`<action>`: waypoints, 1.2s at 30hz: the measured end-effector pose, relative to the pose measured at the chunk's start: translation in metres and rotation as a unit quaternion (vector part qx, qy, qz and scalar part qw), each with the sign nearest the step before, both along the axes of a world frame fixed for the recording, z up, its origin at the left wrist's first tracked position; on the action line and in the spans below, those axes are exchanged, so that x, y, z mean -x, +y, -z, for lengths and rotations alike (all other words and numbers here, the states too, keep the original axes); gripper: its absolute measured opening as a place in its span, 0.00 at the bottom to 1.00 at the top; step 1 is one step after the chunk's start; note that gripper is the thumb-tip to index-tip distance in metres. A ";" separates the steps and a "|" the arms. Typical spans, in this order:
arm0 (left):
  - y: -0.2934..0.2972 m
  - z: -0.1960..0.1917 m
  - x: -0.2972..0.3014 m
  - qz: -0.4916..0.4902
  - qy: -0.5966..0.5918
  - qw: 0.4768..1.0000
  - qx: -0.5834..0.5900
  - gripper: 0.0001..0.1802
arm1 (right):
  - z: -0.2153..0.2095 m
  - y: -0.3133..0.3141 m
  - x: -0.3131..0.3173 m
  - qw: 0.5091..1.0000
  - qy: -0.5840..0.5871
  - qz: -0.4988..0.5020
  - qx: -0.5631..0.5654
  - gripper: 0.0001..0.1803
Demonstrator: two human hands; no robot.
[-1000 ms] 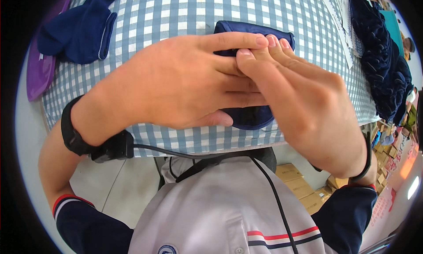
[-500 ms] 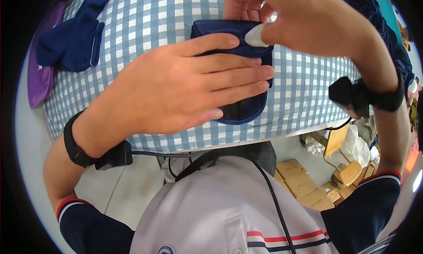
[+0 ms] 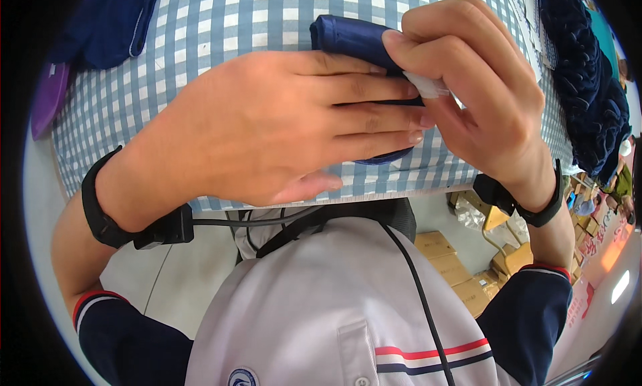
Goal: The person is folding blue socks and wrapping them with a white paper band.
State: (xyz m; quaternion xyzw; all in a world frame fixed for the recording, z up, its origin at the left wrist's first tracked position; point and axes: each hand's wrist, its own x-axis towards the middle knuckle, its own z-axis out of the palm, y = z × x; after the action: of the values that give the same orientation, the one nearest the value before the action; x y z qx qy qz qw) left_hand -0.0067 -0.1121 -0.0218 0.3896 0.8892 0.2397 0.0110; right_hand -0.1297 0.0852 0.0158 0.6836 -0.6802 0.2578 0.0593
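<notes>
A navy fabric piece (image 3: 358,38) with a shiny surface lies on the table, its far edge folded or rolled over. Flat across it rests my left hand (image 3: 267,118), fingers stretched toward the right and covering most of its middle. A rounded near end shows just below those fingers. My right hand (image 3: 481,85) is closed at the piece's right end, index fingertip against the folded edge. A white covering (image 3: 428,86), like tape or a finger cot, is around the right thumb tip. What lies under my left palm is hidden.
A blue-and-white checked cloth (image 3: 221,25) covers the table. Another navy fabric item (image 3: 107,31) lies at the far left by a purple tray (image 3: 50,105). Navy pieces are heaped (image 3: 582,85) at the right. Cardboard boxes (image 3: 441,259) and a wooden chair (image 3: 511,259) stand below.
My right hand has swung from beyond the far edge to the right end of the fabric piece. The far edge looks more tightly rolled. My left hand stays flat on it.
</notes>
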 end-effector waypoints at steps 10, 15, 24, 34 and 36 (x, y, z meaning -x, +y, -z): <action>-0.004 -0.017 0.017 -0.163 0.150 0.965 -0.141 0.19 | 0.030 0.011 -0.026 0.984 0.103 0.030 0.139 0.20; 0.004 -0.009 0.007 -0.159 0.139 0.968 -0.135 0.18 | 0.027 0.023 -0.033 0.988 0.088 0.032 0.122 0.20; 0.012 0.009 -0.008 -0.123 0.229 0.958 -0.122 0.21 | -0.009 0.012 -0.024 0.965 -0.233 0.120 -0.027 0.17; 0.012 -0.003 -0.008 -0.124 0.231 0.963 -0.055 0.14 | -0.012 0.013 -0.001 0.915 -0.329 0.109 -0.204 0.17; 0.012 -0.011 -0.009 -0.122 0.211 0.969 -0.042 0.13 | -0.010 0.009 0.000 0.902 -0.376 0.082 -0.193 0.14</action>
State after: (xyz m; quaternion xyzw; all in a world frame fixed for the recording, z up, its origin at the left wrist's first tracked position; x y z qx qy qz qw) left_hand 0.0023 -0.1002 -0.0106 0.3197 0.9015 0.1884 -0.2227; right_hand -0.1294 0.0943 0.0258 0.4756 -0.7419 0.3541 -0.3131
